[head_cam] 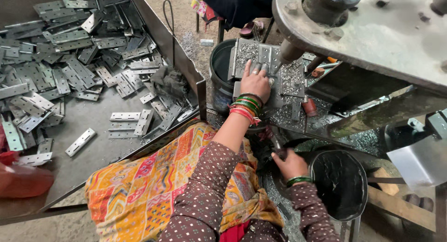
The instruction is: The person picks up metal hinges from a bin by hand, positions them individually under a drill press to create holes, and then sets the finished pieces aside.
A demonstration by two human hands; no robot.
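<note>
Our left hand [255, 82] lies flat, fingers spread, pressing a hinge [274, 81] down on the jig [260, 55], right beside the drill tip [291, 50] just to its right. Our right hand [289, 163] is clenched around a lever [275, 142], low and near our lap. The danger we see lies at the left fingertips: they sit so near the drill tip that a slip of the hinge, or a pull on the lever before we draw back, could catch a finger. Swarf [291, 79] just right of the left hand could cut skin. Our bangles [246, 107] and the loose cloth [153, 177] under our left forearm could snag. The hinge pile [70, 60] lies well off to the left.
</note>
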